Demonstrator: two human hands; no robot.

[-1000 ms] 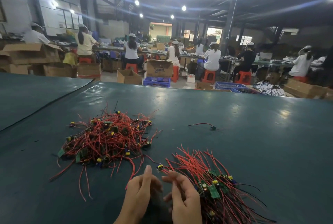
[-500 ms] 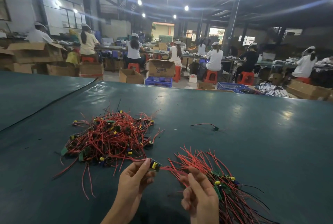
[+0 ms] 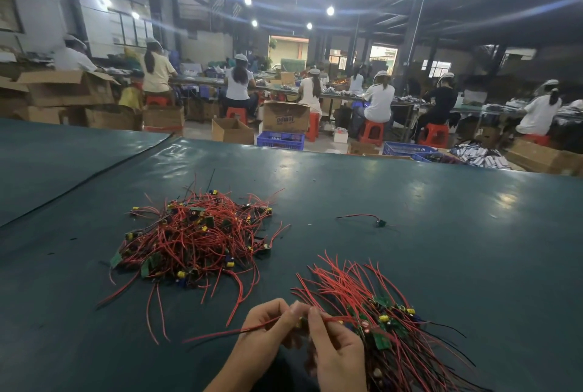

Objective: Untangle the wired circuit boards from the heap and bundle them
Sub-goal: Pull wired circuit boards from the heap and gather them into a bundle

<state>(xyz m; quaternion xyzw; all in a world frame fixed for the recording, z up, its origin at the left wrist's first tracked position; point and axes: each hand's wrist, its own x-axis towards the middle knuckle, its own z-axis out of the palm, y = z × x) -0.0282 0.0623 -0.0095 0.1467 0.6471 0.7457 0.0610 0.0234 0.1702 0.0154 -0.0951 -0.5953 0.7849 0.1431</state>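
A tangled heap (image 3: 195,237) of small green circuit boards with red wires lies left of centre on the dark green table (image 3: 441,233). To its right, an ordered bundle (image 3: 375,316) of boards has its red wires fanned toward the far left. Near the front edge, my left hand (image 3: 265,328) and my right hand (image 3: 334,350) together pinch one small wired board (image 3: 303,322). Its red and black wires (image 3: 220,333) trail out to the left over the table.
One stray wired board (image 3: 378,222) lies alone at centre right. A seam (image 3: 85,183) crosses the table cover on the left. Beyond the far edge are cardboard boxes (image 3: 285,117), blue crates (image 3: 280,140), red stools and several seated workers.
The left hand pulled a board free of the heap and brought it right to meet the right hand. Both hands now pinch it beside the bundle, wires trailing left.
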